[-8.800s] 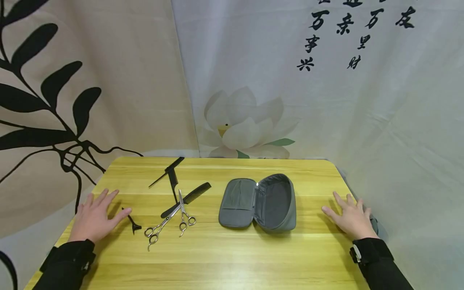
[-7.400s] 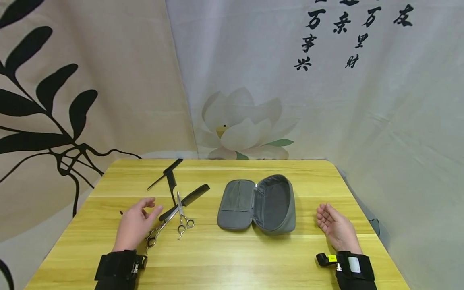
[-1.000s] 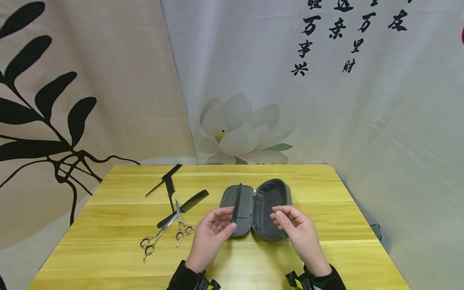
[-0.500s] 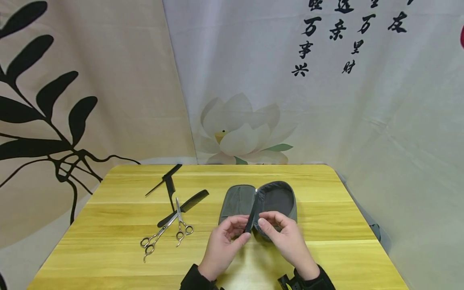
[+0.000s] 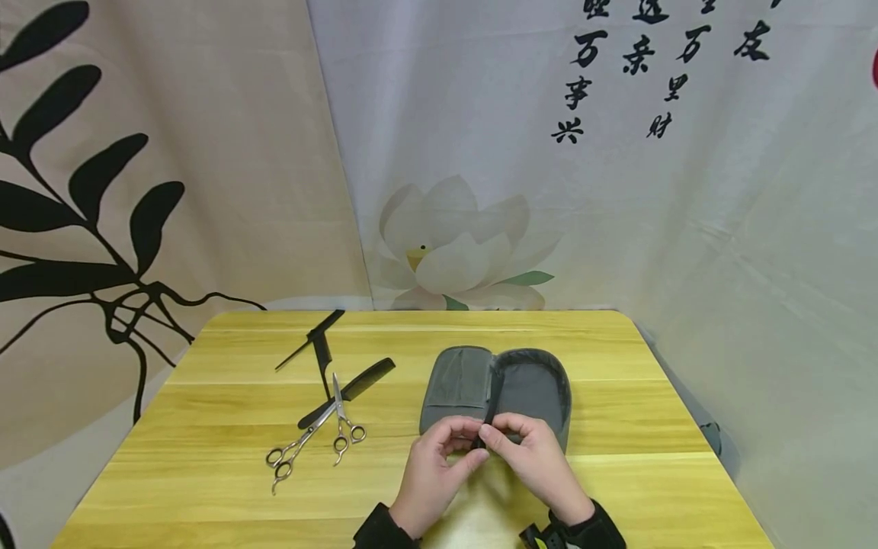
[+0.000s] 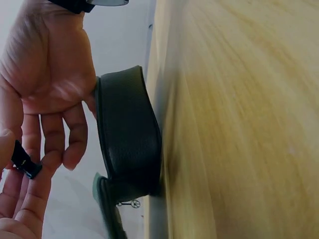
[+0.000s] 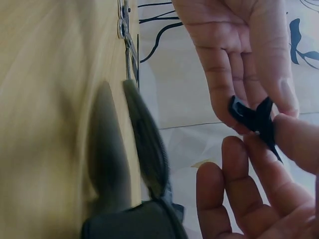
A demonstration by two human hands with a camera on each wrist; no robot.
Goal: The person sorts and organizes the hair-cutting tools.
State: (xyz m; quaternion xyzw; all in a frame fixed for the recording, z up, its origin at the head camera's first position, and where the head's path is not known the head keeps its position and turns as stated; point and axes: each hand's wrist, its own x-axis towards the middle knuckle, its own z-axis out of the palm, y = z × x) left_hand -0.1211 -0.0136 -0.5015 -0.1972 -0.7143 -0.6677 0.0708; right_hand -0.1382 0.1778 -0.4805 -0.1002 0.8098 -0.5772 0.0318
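Note:
My left hand [image 5: 439,469] and right hand [image 5: 531,457] meet in front of the case and both pinch a slim black hair clip [image 5: 492,404]. It stands with its long end up and away from me. Up close in the right wrist view, the hair clip [image 7: 259,122] shows a forked end between the thumbs and fingers of both hands. In the left wrist view only a short piece of the hair clip [image 6: 26,160] shows. Just behind the hands a grey zip case [image 5: 535,381] lies open, its pocketed lid [image 5: 459,377] folded out to the left.
Left of the case, a black comb [image 5: 373,377] lies partly under two pairs of scissors [image 5: 341,427] [image 5: 284,457]. Farther back are a thin-tailed comb [image 5: 325,324] and another black comb [image 5: 321,354]. A printed cloth [image 5: 617,213] hangs behind the table [image 5: 652,488].
The hair clip, first lying at the table's left, is now held up over the case. In the last second it moved right and the right hand closed on it; the case shifted slightly.

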